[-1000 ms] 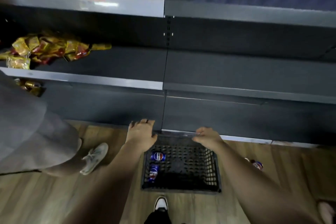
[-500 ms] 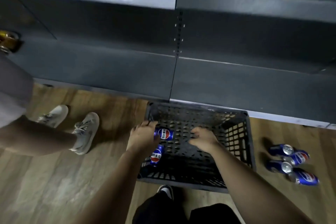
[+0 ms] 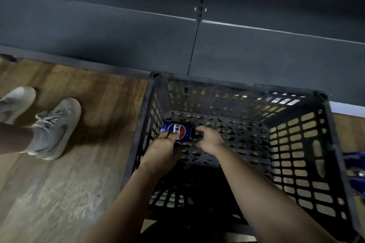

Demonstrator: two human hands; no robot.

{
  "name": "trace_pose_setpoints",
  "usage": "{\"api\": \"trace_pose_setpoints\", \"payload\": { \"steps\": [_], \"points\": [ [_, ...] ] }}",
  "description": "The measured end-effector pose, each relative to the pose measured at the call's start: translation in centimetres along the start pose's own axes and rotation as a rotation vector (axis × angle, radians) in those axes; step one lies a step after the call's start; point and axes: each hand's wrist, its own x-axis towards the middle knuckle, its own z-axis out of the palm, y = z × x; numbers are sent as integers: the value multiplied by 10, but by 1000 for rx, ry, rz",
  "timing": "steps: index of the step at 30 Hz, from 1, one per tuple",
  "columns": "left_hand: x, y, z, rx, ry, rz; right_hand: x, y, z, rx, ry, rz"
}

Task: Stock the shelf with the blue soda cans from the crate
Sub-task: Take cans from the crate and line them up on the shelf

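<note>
Crate [image 3: 296, 144]: one blue soda can [image 3: 178, 130] left inside.
Left hand [image 3: 163, 151]: your fingers grip it.
Right hand [image 3: 208, 141]: fingers curled beside it, hold unclear.
Shelf [image 3: 98, 31]: no cans visible.

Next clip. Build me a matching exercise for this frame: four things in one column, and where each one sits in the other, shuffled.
Things
1. blue soda can
2. crate
3. grey sneakers
4. right hand

Places
A. on the wood floor, left of the crate
B. lying on its side on the crate's bottom
C. inside the crate, at the can's right end
D. on the floor, against the shelf base

Pairs: 1-B, 2-D, 3-A, 4-C
</note>
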Motion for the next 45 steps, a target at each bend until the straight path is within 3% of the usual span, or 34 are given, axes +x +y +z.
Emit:
{"api": "trace_pose_setpoints", "payload": {
  "steps": [7, 11, 16, 19, 25, 28, 35, 45],
  "points": [
    [12, -14, 19, 8, 21, 30, 43, 1, 37, 61, 25, -74],
    [15, -12, 19, -15, 28, 20, 60, 2, 59, -70, 39, -35],
    [14, -11, 20, -3, 21, 8, 55, 2, 67, -18, 77, 23],
    [13, -10, 19, -4, 27, -10, 48, 9, 62, 84, 68, 12],
    [7, -6, 14, -2, 13, -22, 26, 24, 38, 602, 79, -76],
    [5, -5, 9, 20, -7, -32, 17, 23, 27, 704, 68, -111],
    [-18, 34, -40, 75, -64, -55, -40, 15, -33, 769, 110, -97],
    [-91, 161, -212, 125, -75, 39, -212, -70, -192, 861, 106, -72]
  ]
}}
